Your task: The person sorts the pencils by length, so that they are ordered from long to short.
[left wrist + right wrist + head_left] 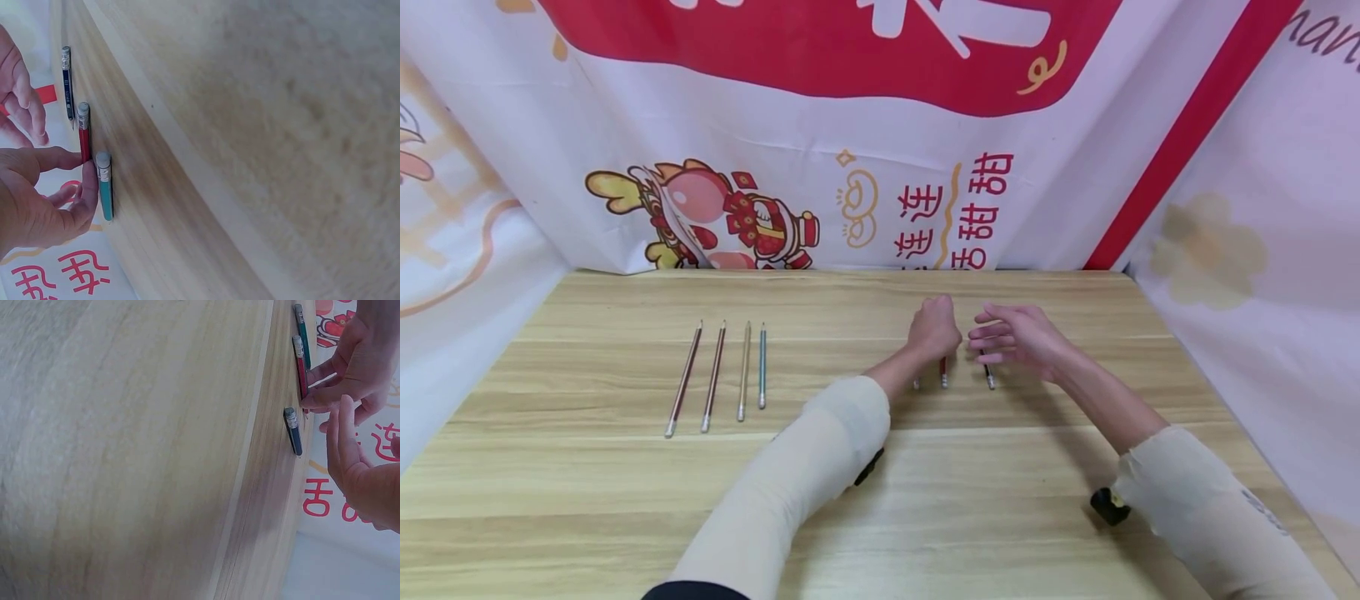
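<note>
My left hand is at the right half of the table, its thumb and a finger pinching a red pencil with a white eraser end. Right beside that pencil lies a short green pencil, mostly covered by the left hand and forearm in the head view. My right hand holds nothing; its fingers are spread and slightly bent, over the far part of a short black pencil. In the right wrist view, the black pencil lies apart from the red one, and the right fingers overlap the left hand's.
On the table's left side, several pencils lie in a row, erasers toward me: two dark red ones, a tan one and a blue one. A printed cloth backdrop rises behind the wooden table.
</note>
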{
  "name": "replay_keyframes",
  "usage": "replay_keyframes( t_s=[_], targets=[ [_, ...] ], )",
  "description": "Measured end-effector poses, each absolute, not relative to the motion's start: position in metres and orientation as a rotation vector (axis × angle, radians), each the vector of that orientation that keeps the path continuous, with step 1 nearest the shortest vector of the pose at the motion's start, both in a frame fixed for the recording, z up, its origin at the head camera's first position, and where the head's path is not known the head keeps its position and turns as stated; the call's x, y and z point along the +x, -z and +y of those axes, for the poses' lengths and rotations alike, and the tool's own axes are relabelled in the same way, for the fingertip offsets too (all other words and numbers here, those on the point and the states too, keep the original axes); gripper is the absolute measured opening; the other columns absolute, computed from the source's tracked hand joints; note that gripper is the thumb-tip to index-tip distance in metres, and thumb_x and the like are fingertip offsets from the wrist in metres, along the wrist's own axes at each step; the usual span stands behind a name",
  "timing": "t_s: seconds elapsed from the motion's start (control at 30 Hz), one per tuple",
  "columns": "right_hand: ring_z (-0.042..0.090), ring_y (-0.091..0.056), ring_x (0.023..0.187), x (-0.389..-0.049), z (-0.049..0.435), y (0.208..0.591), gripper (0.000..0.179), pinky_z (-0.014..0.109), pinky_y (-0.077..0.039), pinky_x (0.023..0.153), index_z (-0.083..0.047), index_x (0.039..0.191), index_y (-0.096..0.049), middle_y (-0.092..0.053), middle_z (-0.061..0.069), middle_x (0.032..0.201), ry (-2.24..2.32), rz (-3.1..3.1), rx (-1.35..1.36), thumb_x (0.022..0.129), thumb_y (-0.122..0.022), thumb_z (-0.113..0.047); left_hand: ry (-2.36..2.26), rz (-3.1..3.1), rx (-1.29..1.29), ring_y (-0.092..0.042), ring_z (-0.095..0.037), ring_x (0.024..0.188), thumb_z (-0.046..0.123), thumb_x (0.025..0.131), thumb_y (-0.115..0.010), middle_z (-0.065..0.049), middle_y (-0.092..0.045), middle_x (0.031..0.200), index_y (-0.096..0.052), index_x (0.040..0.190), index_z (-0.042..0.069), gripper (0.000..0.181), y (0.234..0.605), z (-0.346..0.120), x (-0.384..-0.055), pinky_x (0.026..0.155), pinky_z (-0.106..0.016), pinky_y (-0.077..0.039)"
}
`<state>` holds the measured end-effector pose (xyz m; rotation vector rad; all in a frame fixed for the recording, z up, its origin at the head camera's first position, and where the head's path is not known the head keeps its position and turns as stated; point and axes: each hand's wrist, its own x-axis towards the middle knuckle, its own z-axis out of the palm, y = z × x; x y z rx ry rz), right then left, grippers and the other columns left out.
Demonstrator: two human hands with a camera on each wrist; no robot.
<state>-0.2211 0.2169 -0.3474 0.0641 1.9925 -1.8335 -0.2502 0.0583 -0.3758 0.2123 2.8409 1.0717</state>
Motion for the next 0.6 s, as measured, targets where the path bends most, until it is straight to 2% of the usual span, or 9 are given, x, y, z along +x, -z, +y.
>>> replay_keyframes(
  t_s=[0.3,0.47,0.6],
  targets=[
    [0.023,-0.072,0.105,-0.22,0.22,0.3475,0.061,0.04,-0.063,0.094,0.017,0.15,-0.032,-0.063,0.026,0.127,1.825,1.992,0.065,0.113,-0.043,-0.03,-1.064,2.856,0.185,-0.07,-0.031,0.095,-0.013,0.079,-0.069,-0.018,-0.071,0.111,-0.066,0.114,-0.002,0.037,0.3737,0.0605,-0.2483,0.075,-0.031,-0.063],
    [0.024,-0.071,0.107,-0.2201,0.2212,0.3475,0.063,0.042,-0.062,0.098,0.016,0.151,-0.032,-0.058,0.03,0.133,1.807,2.002,0.066,0.112,-0.044,-0.032,-1.159,2.789,0.133,-0.069,-0.03,0.095,-0.016,0.078,-0.066,-0.016,-0.069,0.112,-0.063,0.117,-0.002,0.042,0.3711,0.0614,-0.2466,0.075,-0.029,-0.063],
    [0.023,-0.072,0.106,-0.2207,0.221,0.3486,0.062,0.044,-0.061,0.099,0.015,0.151,-0.032,-0.059,0.03,0.134,1.804,1.989,0.087,0.112,-0.045,-0.032,-1.211,2.752,0.087,-0.067,-0.032,0.109,-0.017,0.078,-0.065,-0.015,-0.067,0.125,-0.062,0.124,-0.002,0.049,0.3688,0.0604,-0.2461,0.09,-0.032,-0.062]
  ],
)
